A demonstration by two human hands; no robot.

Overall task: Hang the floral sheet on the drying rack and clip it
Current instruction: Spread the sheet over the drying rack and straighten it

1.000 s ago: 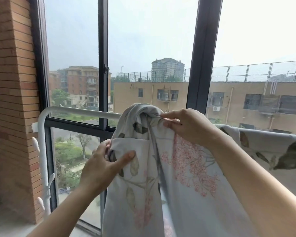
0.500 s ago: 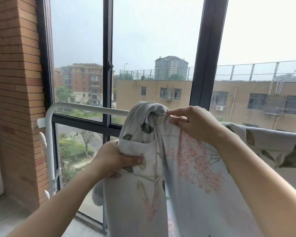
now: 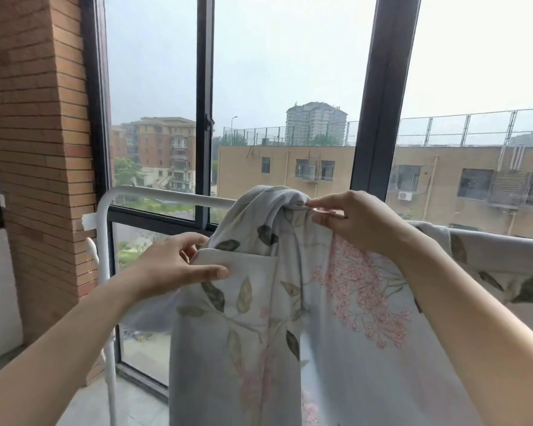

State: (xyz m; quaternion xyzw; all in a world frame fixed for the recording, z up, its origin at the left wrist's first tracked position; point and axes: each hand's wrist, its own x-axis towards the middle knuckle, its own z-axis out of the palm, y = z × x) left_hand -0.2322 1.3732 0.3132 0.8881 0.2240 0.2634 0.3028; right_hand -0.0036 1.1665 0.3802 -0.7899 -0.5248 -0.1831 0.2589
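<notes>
No writing, label, brand, number or sign can be read. The sheet (image 3: 351,333) carries only a print of leaves and pink flowers, with no lettering. The buildings (image 3: 290,167) outside the window show no legible signs.
</notes>
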